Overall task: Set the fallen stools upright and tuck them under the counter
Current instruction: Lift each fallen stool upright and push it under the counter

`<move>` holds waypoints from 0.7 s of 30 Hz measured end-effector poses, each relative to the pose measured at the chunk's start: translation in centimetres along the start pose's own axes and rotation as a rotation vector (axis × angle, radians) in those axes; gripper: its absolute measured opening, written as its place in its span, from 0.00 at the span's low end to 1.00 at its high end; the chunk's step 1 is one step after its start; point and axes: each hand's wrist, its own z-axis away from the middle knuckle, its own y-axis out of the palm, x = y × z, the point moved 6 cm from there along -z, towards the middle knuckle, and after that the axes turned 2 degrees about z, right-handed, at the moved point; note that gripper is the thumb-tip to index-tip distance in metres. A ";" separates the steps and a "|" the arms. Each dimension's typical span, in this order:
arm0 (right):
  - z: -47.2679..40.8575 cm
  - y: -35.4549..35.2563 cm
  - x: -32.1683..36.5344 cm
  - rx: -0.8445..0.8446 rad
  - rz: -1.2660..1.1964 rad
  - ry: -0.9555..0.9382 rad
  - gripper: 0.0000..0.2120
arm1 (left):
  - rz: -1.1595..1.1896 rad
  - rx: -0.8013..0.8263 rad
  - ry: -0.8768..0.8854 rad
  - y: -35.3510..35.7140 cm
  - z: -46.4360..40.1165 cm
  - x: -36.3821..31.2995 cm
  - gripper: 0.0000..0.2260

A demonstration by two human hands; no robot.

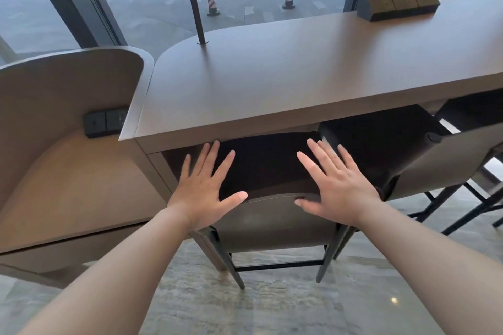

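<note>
A grey-backed stool [272, 223] with a black seat stands upright on dark metal legs, its seat partly under the brown counter [299, 84]. My left hand [204, 187] is spread flat at the left end of the low backrest, fingers straight. At the right end my right hand [337, 185] is spread the same way. Whether the palms touch the backrest I cannot tell. A second stool [402, 149] of the same kind stands upright to the right, its seat also partly under the counter.
A curved side panel [62, 122] with a black socket block [104, 122] closes the counter's left end. A wooden-topped socket box [398, 3] and a thin black pole [193, 0] stand on the counter. Behind is a window; below, pale stone floor [272, 304].
</note>
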 end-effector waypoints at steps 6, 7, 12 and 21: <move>-2.5 0.7 -0.9 0.009 -0.024 -0.013 0.47 | -0.027 -0.028 -0.015 0.2 -0.2 0.5 0.37; -2.5 0.9 -1.1 0.002 -0.020 -0.015 0.47 | -0.031 -0.021 -0.012 0.3 -0.5 0.3 0.37; -1.7 1.4 -2.9 -0.029 -0.017 -0.044 0.45 | -0.062 0.001 -0.003 0.7 -1.4 -1.8 0.39; -1.3 1.1 -3.8 -0.136 -0.009 -0.100 0.43 | -0.195 -0.085 0.030 0.0 -1.4 -3.5 0.42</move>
